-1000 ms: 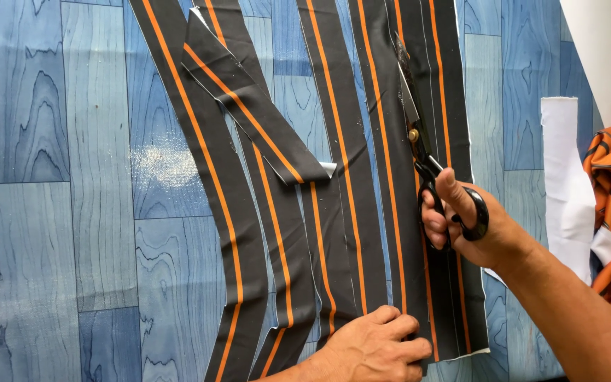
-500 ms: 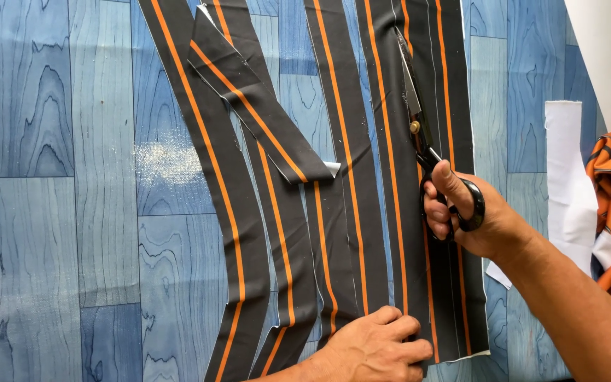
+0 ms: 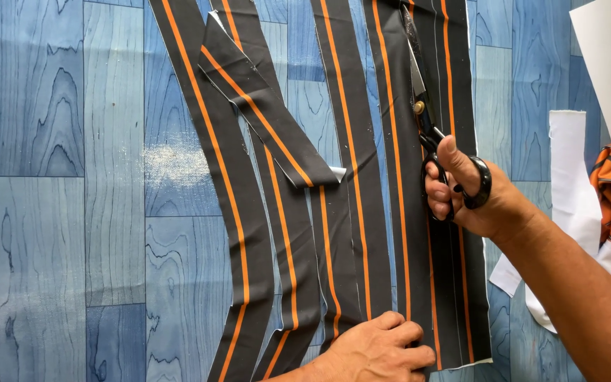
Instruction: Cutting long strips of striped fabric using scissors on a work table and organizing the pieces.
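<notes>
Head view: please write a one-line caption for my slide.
Right hand cuts dark orange-striped fabric with black scissors while left hand presses it flat.

1. The right hand [image 3: 472, 191] grips black-handled scissors [image 3: 426, 120], blades pointing far along the dark orange-striped fabric [image 3: 390, 141].
2. The left hand [image 3: 376, 350] presses the fabric's near edge flat.
3. Cut strips [image 3: 249, 233] lie left on blue wood-patterned floor [image 3: 58, 212].

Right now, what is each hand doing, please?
Left hand: flat and open, pressing down the striped fabric.
Right hand: closed on the black scissors, cutting the fabric.
</notes>
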